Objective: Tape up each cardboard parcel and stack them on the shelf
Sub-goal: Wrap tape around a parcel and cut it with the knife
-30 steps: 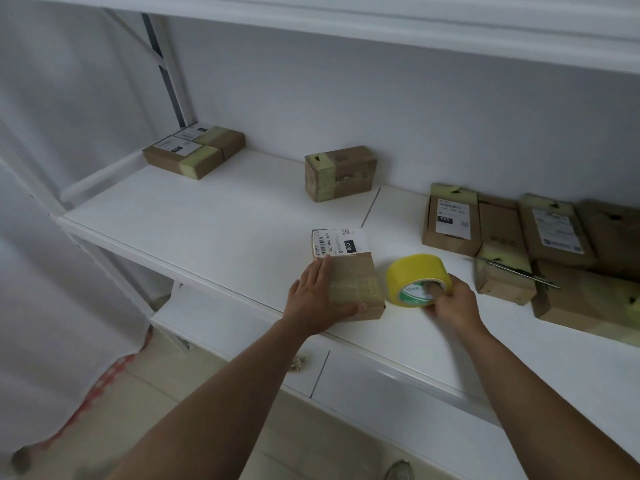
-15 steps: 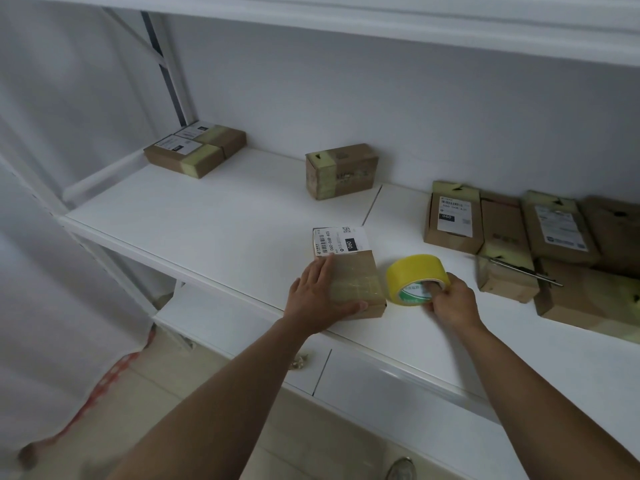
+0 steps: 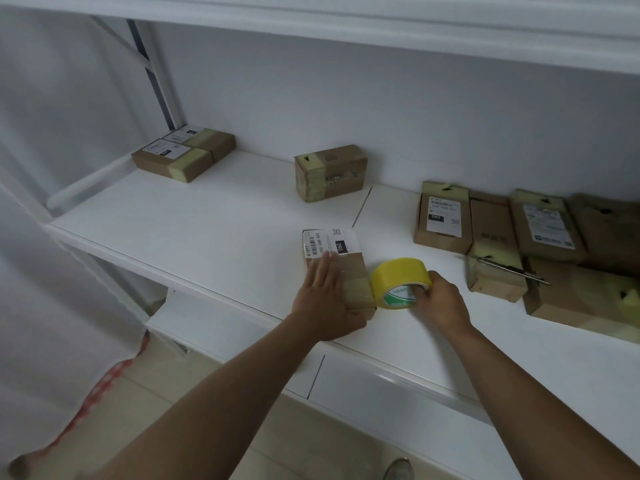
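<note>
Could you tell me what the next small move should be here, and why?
Probably draw the tape roll over the parcel's near end. The right hand grips the roll right against the parcel's right side, and the left hand lies flat on top, pinning it on the shelf.

My left hand (image 3: 323, 299) lay flat, palm down, fingers straight and together, pointing to the far side. My right hand (image 3: 438, 301) was curled in a grip, fingers hooked leftward. Both bare forearms reached in from the near edge.
</note>
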{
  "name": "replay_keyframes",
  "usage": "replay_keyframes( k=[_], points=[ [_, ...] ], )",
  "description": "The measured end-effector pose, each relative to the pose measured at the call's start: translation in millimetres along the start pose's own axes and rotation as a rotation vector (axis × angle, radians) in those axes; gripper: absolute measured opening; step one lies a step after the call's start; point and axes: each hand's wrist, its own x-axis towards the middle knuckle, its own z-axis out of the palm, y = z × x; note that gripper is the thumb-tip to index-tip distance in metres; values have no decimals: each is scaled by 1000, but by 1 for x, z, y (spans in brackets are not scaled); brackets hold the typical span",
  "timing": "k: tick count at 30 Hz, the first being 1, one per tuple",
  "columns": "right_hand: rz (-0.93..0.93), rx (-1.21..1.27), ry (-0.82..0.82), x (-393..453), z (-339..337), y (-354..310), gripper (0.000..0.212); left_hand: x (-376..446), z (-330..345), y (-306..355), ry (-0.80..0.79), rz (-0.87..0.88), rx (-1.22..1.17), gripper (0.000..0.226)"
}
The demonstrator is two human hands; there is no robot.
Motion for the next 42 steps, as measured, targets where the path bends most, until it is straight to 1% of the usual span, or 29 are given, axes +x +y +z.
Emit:
replay_keyframes(
  k=[3,5,11,13,15,17,20,21,23,25,26,28,29,31,33,35,38,40,42],
  points=[
    [3,-26,-16,0,-1,-1,19,12,9,7,20,40,36,115],
    [-1,-31,-27,1,-1,-1,19,16,15,4,9,60,16,111],
    [10,-16,-61,6,-3,-5,13,20,12,2,-80,85,61,116],
    [15,-18,-95,9,-7,-8,16,21,11,1,-97,94,62,114],
    [13,-31,-127,9,-13,-12,20,19,12,-1,-55,95,65,109],
    [1,-16,-111,6,-20,-17,20,17,13,-1,-4,96,71,103],
    [-76,111,-5,-3,-35,-38,16,15,17,-2,36,104,60,97],
    [-142,154,16,-6,-37,-49,19,15,18,-2,52,112,56,94],
    [-302,184,37,-10,-37,-70,34,14,19,-4,74,124,42,91],
    [-370,209,50,-12,-33,-85,41,12,20,-7,98,101,-8,92],
    [-348,242,58,-11,-30,-87,40,10,19,-8,109,76,-51,94],
    [-209,341,66,-9,-29,-87,31,4,20,-11,133,1,-143,99],
    [-129,370,60,-7,-28,-83,25,1,21,-12,156,-33,-188,97],
    [-45,382,23,-5,-25,-77,17,-4,25,-12,219,-63,-261,90],
    [8,451,-34,-7,-18,-75,17,-9,27,-15,300,-72,-326,86],
    [77,607,-90,-14,-11,-80,22,-12,30,-18,383,-74,-399,84],
    [196,924,-247,-24,0,-95,33,-18,35,-25,459,-56,-490,79],
    [278,1110,-404,-33,8,-107,30,-20,37,-28,495,-39,-537,78],
    [323,1201,-529,-43,15,-121,25,-22,39,-30,540,-38,-589,79]
  ],
)
